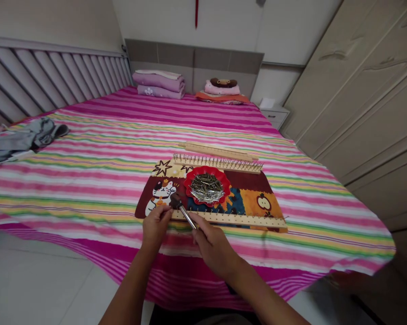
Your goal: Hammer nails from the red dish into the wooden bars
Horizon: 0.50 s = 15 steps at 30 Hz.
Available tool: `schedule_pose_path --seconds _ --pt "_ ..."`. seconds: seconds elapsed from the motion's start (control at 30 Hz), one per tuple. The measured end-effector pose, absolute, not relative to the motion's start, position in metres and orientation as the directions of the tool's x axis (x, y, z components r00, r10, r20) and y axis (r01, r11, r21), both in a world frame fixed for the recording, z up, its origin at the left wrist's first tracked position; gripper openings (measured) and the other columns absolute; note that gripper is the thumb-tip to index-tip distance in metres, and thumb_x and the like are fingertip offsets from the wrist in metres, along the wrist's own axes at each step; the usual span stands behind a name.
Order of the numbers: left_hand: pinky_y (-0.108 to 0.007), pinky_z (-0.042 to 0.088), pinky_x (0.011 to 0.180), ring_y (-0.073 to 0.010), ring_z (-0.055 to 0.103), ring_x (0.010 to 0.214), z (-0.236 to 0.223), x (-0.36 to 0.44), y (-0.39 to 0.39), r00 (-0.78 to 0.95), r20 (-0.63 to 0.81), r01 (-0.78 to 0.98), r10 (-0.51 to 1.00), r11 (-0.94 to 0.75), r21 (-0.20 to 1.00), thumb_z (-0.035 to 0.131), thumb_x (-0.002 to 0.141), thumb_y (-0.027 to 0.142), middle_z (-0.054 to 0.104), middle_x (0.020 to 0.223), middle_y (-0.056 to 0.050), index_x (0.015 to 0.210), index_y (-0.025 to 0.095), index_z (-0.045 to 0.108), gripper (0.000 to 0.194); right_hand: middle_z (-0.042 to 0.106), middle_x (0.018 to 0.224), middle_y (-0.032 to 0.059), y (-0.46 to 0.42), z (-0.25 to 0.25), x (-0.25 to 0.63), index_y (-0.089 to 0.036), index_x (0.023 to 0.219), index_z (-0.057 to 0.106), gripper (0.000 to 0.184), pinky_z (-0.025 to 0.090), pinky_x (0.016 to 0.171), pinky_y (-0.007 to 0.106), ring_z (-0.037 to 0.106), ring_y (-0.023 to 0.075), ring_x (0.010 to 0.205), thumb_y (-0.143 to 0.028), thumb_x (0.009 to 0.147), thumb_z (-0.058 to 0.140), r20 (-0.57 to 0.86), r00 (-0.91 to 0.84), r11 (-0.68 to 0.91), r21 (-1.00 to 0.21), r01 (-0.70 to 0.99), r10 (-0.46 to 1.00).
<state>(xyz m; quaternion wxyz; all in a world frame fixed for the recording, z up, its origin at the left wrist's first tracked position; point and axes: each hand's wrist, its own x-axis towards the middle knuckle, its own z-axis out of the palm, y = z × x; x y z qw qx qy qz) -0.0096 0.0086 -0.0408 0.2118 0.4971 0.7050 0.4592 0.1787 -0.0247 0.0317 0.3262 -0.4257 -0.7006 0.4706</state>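
My right hand (212, 241) is closed round the handle of a small hammer (181, 208), whose dark head hovers over the left end of a wooden strip with holes (244, 220). My left hand (156, 223) pinches something tiny at that same end, too small to name. Just behind lies a red scalloped dish (189, 180) filled with metal nails (206, 188). All of it rests on a patchwork cartoon mat (254, 189) on the bed.
A second wooden strip studded with nails (218, 163) and a plain strip (217, 150) lie behind the dish. The striped bedspread (105, 149) holds grey clothes (18, 140) at left, folded bedding (159, 83) at the head. Wardrobe doors (366, 90) stand right.
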Motion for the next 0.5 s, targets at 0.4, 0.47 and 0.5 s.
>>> schedule_pose_path --seconds 0.4,0.47,0.5 --pt "-0.025 0.046 0.068 -0.0140 0.058 0.068 -0.037 -0.009 0.009 -0.428 0.090 0.459 0.899 0.131 0.879 0.057 0.068 0.040 0.065 0.071 0.002 0.073 0.021 0.064 0.021 0.047 0.061 -0.0054 -0.032 0.041 0.191 -0.025 0.134 0.047 0.044 0.040 0.055 0.022 0.043 0.0111 0.051 -0.018 0.092 0.037 0.079 -0.404 0.200 -0.943 0.267 0.912" --pt "-0.026 0.047 0.070 -0.0147 0.059 0.070 -0.040 -0.012 0.009 -0.418 0.061 0.426 0.906 0.136 0.894 0.058 0.066 0.042 0.065 0.074 0.000 0.083 0.020 0.065 0.028 0.043 0.056 -0.0062 -0.044 0.040 0.207 -0.024 0.136 0.046 0.044 0.038 0.050 0.022 0.039 0.0112 0.047 -0.020 0.093 0.038 0.062 -0.391 0.176 -0.949 0.263 0.918" --pt "-0.027 0.048 0.072 -0.0152 0.059 0.072 -0.041 -0.014 0.010 -0.405 0.059 0.418 0.912 0.127 0.900 0.060 0.065 0.043 0.065 0.078 -0.001 0.089 0.019 0.065 0.034 0.043 0.056 -0.0062 -0.052 0.038 0.216 -0.024 0.136 0.046 0.044 0.037 0.049 0.022 0.037 0.0113 0.047 -0.021 0.093 0.038 0.041 -0.377 0.150 -0.953 0.263 0.925"
